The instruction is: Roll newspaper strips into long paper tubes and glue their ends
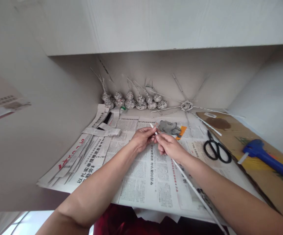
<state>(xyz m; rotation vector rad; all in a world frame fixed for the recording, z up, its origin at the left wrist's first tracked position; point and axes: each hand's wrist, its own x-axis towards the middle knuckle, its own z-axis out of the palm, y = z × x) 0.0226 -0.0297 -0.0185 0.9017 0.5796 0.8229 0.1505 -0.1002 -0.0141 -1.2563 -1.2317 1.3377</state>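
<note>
L hand (143,138) & R hand (168,145) met approx. mid-table, thumbs & fingers of both clamped on a thin white paper tube (197,192); its tip poked out past the L fingers, its length ran under R wrist to the near edge. Flat newspaper (141,182) gave room btwn the forearms. Grey cloth (169,127) sat just beyond R hand; scissors (217,149) lay R, nr cardboard's (266,192) edge. Woven gourds (130,101) lined the back wall, under the overhanging panel (171,26).

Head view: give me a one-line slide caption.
Left hand and right hand hold a thin white stick over newspaper, scissors at right, woven gourd shapes behind.
</note>
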